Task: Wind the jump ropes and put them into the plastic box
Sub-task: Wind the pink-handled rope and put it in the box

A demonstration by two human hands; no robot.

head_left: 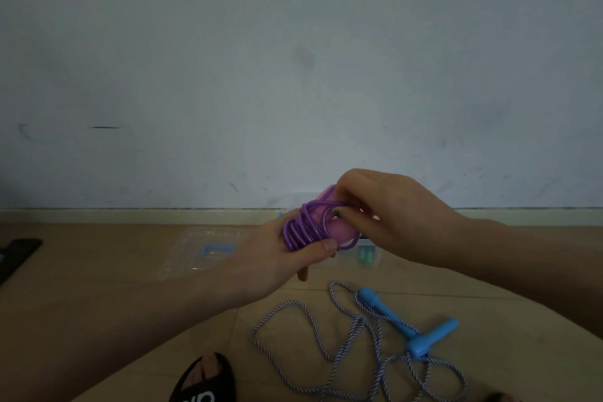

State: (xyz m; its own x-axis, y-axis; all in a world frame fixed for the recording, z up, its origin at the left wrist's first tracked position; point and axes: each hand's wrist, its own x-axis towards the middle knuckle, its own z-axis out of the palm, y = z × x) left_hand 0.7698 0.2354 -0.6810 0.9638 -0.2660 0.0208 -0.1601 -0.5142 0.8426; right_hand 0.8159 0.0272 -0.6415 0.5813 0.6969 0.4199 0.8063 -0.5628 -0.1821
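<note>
Above the floor, your left hand (287, 258) grips the nearly wound purple rope (303, 228) while your right hand (375, 206) pinches its last loop; the striped rope (326, 346) lies unwound nearby, the plastic box (365, 254) beyond.

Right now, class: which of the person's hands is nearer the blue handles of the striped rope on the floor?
Right. The right hand hovers above the blue handles; the left hand, holding the purple rope, sits farther left.

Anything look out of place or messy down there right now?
The blue-handled jump rope sprawls in loose, crossing loops on the floor, unwound. The purple jump rope is coiled round its pink handles, held in both hands.
</note>
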